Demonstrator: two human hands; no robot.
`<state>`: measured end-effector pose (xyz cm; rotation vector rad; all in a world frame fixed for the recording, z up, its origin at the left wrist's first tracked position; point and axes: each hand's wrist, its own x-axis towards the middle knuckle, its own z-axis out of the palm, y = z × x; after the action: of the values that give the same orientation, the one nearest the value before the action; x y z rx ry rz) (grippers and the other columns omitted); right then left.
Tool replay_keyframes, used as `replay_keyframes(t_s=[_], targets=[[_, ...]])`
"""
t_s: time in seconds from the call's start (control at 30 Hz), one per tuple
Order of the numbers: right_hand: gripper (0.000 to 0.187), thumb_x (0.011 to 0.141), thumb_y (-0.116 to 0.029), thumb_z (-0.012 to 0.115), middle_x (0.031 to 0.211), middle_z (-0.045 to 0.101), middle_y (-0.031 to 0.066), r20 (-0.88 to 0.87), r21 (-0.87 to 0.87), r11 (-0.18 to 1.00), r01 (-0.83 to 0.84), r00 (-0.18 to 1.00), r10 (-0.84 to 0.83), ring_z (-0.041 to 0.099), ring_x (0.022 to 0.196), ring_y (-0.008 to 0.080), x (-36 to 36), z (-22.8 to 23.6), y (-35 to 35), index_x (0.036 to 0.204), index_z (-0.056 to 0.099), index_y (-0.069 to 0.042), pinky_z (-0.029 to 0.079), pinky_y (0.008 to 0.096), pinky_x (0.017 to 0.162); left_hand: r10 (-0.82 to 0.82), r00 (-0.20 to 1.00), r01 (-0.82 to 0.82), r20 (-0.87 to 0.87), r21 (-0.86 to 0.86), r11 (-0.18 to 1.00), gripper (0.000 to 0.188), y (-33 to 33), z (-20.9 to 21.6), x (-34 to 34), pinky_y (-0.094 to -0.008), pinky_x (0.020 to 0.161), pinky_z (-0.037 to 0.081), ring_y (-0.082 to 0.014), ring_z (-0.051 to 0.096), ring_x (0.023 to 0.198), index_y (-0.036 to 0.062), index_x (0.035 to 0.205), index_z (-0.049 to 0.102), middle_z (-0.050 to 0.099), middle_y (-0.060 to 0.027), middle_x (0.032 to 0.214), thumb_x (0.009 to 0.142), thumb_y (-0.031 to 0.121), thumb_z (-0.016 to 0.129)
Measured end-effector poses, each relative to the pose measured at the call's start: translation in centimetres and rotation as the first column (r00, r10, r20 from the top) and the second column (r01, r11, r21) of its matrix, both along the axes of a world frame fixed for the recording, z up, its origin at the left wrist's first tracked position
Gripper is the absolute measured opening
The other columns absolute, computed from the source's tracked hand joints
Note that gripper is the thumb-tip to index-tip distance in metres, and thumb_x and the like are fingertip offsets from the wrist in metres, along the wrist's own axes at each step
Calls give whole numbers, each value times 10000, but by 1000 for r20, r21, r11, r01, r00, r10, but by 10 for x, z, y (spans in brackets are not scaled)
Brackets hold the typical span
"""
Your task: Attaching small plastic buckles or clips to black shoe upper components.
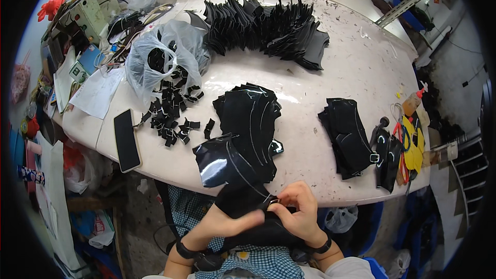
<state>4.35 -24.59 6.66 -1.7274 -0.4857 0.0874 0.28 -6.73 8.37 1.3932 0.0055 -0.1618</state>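
Note:
At the table's near edge, my right hand (pixel 299 209) is closed in a pinch on a small black strap piece with a metal buckle (pixel 274 201). The buckle sits at the edge of a black leather piece (pixel 240 196). My left hand (pixel 230 225) holds that leather from the left, its thumb stretched toward the buckle and its other fingers mostly hidden. Just beyond lies a stack of glossy black leather pieces (pixel 245 113) with pale marked lines. Small black buckle straps (pixel 170 106) are heaped to the left, with a single strap (pixel 208 129) beside the stack.
A clear plastic bag (pixel 139 67) with more straps and a phone (pixel 126 140) are on the left. Long rows of black pieces (pixel 258 26) stand at the back. To the right are a second leather stack (pixel 346 137), yellow-handled scissors (pixel 411 144) and a bottle (pixel 412 103).

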Motion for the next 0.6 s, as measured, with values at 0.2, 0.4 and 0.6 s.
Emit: replay_keyframes(t_s=[0.2, 0.4, 0.6], targets=[[253, 700, 17, 698, 782, 501, 88, 97, -81, 997, -6, 995, 14, 552, 580, 120, 2, 3, -2, 860, 503, 5, 463, 211, 496, 95, 995, -97, 23, 145, 985, 185, -7, -8, 4, -267, 712, 458, -165, 579, 782, -13, 909, 591, 617, -81, 864, 762, 86, 647], [182, 799, 16, 598, 786, 501, 82, -269, 138, 987, -82, 956, 117, 604, 635, 134, -2, 3, -6, 869, 430, 3, 496, 221, 550, 11, 1000, -10, -7, 108, 994, 174, -5, -4, 6, -268, 701, 456, -161, 575, 769, -12, 898, 597, 617, -79, 856, 762, 86, 645], [127, 865, 13, 497, 812, 480, 73, -525, 452, 885, -114, 768, 367, 615, 666, 146, 3, 5, -16, 908, 379, -9, 518, 241, 595, -25, 1000, 25, -3, 88, 996, 161, -5, -3, 9, -269, 690, 455, -157, 576, 744, -12, 881, 604, 621, -69, 818, 754, 77, 648]])
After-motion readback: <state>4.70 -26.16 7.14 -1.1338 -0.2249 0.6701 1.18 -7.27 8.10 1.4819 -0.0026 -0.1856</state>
